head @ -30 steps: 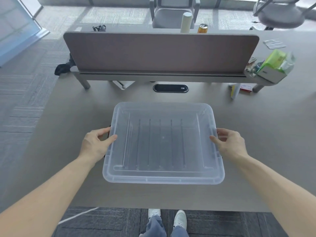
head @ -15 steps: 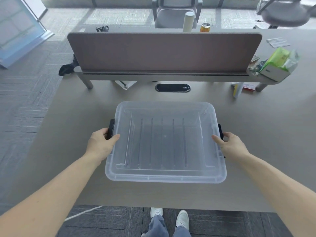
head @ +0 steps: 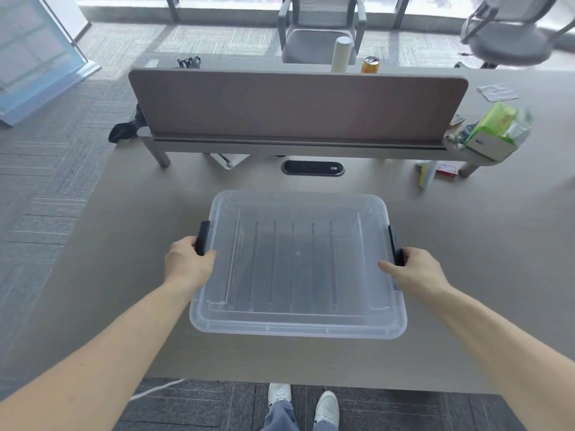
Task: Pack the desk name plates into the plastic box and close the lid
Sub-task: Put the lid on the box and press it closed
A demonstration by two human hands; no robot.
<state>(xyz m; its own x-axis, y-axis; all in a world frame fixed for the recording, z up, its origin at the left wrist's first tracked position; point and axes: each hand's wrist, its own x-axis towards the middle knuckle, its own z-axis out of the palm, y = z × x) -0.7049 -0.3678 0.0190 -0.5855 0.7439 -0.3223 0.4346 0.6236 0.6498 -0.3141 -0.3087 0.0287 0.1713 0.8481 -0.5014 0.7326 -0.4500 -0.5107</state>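
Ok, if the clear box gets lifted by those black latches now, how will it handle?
Probably light: the box looks thin-walled, and nothing shows through it. It may flex or twist a little, being wide and shallow. The smooth plastic could slide easily on the desk if pushed. The left hand and right hand sit at opposite latches, so a lift should stay level.

A clear plastic box fills the middle of the desk, with bare desktop open to its left, right and near side. Behind it, a brown divider panel walls off the far edge. A green packet and small clutter crowd the far right corner
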